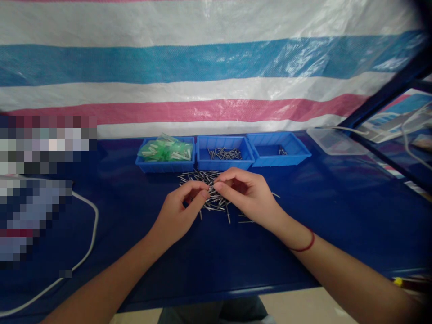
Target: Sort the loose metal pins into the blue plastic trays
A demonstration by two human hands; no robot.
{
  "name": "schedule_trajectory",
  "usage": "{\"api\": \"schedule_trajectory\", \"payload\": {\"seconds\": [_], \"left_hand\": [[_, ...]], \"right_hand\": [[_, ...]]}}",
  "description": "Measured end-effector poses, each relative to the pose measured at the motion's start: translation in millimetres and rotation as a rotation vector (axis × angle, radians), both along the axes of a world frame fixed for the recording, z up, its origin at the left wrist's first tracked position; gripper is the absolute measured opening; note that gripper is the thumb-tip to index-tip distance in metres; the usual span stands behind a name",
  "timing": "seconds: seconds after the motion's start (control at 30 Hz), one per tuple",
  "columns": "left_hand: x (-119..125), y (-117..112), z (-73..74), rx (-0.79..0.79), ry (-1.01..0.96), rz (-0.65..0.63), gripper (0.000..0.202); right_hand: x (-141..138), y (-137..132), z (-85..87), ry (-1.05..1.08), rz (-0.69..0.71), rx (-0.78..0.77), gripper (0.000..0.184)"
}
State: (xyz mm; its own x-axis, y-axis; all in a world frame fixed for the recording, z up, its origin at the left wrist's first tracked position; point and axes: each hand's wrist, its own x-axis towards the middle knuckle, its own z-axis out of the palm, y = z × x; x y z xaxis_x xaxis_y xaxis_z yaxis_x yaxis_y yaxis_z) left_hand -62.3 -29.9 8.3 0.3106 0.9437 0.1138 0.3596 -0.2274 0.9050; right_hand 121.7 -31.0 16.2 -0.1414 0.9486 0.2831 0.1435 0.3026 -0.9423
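Note:
Loose silver blind rivets (pixel 216 208) lie heaped on the dark blue table, partly hidden behind my hands. My left hand (pixel 178 209) is closed over the left side of the heap, thumb and index finger pinched together. From the right, my right hand (pixel 253 195) comes in with a similar pinch, its fingertips almost meeting those of the left. A small shiny metal piece, looking like a rivet, shows between the two sets of fingertips. Fingers cover most of it. A few single rivets lie apart from the heap, close to my right hand.
Behind the heap stand three blue bins: the left one (pixel 165 167) with green bags of rivets, the middle one (pixel 224 165) with loose rivets, the right one (pixel 281 160) with a few. A clear plastic lid (pixel 337 141) lies right; a white cable (pixel 96 220) curves left.

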Motion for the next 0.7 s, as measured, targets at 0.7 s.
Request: {"api": "schedule_trajectory", "payload": {"seconds": [0.7], "left_hand": [[-1.5, 0.2, 0.5, 0.146, 0.046, 0.059, 0.011]], "right_hand": [[4.9, 4.4, -0.4, -0.308, 0.177, 0.175, 0.014]]}}
